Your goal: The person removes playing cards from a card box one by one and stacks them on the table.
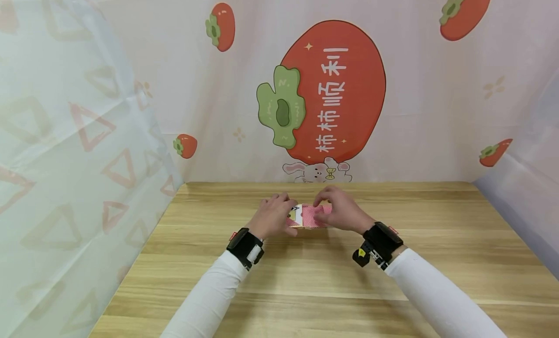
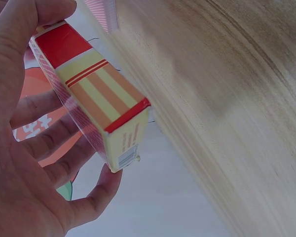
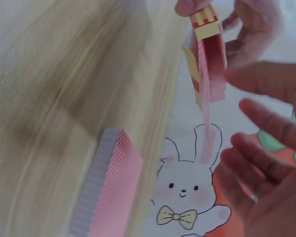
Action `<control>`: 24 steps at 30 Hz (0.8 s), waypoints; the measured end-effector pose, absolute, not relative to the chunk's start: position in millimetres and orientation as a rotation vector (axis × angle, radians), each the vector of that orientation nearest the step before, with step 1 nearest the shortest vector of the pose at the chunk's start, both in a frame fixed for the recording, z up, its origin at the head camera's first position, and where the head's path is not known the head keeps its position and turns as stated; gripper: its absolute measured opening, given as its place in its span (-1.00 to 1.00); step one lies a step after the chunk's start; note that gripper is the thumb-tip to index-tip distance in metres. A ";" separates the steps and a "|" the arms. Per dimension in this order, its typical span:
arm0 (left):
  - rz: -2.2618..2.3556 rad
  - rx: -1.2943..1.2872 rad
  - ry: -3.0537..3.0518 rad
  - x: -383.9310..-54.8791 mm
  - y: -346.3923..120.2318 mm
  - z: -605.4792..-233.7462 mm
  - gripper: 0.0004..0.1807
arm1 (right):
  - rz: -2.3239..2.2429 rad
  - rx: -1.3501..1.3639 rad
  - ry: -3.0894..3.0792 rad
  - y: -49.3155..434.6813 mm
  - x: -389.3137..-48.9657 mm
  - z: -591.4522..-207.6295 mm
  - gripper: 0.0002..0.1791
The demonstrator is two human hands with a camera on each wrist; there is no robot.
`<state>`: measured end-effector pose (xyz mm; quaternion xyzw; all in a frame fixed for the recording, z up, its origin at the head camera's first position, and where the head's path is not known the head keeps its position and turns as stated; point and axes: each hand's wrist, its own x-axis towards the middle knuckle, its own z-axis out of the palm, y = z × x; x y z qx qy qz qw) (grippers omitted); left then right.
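While my left hand (image 1: 272, 215) gripped the card box (image 2: 89, 84) between thumb and fingers at the far middle of the wooden table (image 1: 327, 289), its opening faced right, apparently so that my other hand could reach it. My right hand (image 1: 345, 212) waited beside that end, fingers loosely bent and holding nothing, though I cannot tell whether the thumb touched. To the box's right, a pink-patterned block (image 3: 118, 182), seemingly a card deck, rested on the wood, probably placed there to stay within reach.
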<state>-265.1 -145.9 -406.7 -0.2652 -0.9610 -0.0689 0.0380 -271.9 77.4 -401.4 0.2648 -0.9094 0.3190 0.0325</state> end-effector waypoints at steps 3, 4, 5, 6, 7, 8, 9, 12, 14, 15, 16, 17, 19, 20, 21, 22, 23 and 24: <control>-0.203 -0.824 -2.946 -265.2 -146.1 -406.8 -0.20 | 0.915 0.943 -2.791 72.8 -272.2 -401.7 -0.80; -0.202 -0.828 -2.945 -265.1 -146.2 -406.8 -0.20 | 0.901 0.975 -2.794 71.6 -272.2 -402.1 -0.81; -0.202 -0.831 -2.944 -265.0 -146.3 -406.8 -0.20 | 0.889 1.012 -2.792 70.5 -272.2 -402.5 -0.81; -0.200 -0.835 -2.942 -264.9 -146.4 -406.7 -0.20 | 0.887 1.047 -2.786 69.3 -272.0 -402.5 -0.81; -0.199 -0.839 -2.939 -264.7 -146.4 -406.7 -0.20 | 0.887 1.069 -2.786 68.3 -271.7 -402.6 -0.81; -0.197 -0.842 -2.935 -264.6 -146.4 -406.6 -0.20 | 0.892 1.089 -2.788 67.4 -271.2 -402.4 -0.80; -0.194 -0.845 -2.932 -264.5 -146.5 -406.7 -0.20 | 0.896 1.100 -2.791 66.8 -270.8 -402.3 -0.80; -0.188 -0.851 -2.925 -264.7 -146.5 -406.6 -0.19 | 0.917 1.122 -2.796 65.6 -269.9 -401.2 -0.77; -0.180 -0.851 -2.926 -264.9 -146.4 -406.7 -0.19 | 0.908 1.120 -2.809 65.9 -270.1 -400.9 -0.76; -0.177 -0.849 -2.928 -265.0 -146.2 -406.6 -0.19 | 0.906 1.119 -2.815 66.1 -270.3 -400.9 -0.75; -0.174 -0.847 -2.930 -265.1 -146.1 -406.5 -0.19 | 0.901 1.119 -2.821 66.3 -270.6 -401.0 -0.75; -0.170 -0.845 -2.932 -265.1 -146.0 -406.4 -0.18 | 0.896 1.118 -2.825 66.6 -270.8 -401.1 -0.74; -0.163 -0.841 -2.935 -265.1 -145.8 -406.0 -0.18 | 0.885 1.115 -2.835 67.1 -271.2 -401.4 -0.73; -0.163 -0.840 -2.937 -265.1 -145.7 -405.9 -0.18 | 0.880 1.115 -2.837 67.3 -271.4 -401.5 -0.72; -0.163 -0.839 -2.938 -265.2 -145.8 -405.8 -0.19 | 0.875 1.113 -2.840 67.5 -271.4 -401.7 -0.72; -0.161 -0.838 -2.939 -265.2 -145.8 -405.7 -0.19 | 0.868 1.111 -2.844 67.6 -271.4 -401.7 -0.71; -0.159 -0.838 -2.940 -265.2 -145.9 -405.6 -0.19 | 0.866 1.111 -2.845 67.8 -271.4 -401.8 -0.71; -0.159 -0.838 -2.941 -265.1 -146.0 -405.6 -0.19 | 0.865 1.113 -2.846 67.9 -271.3 -401.9 -0.71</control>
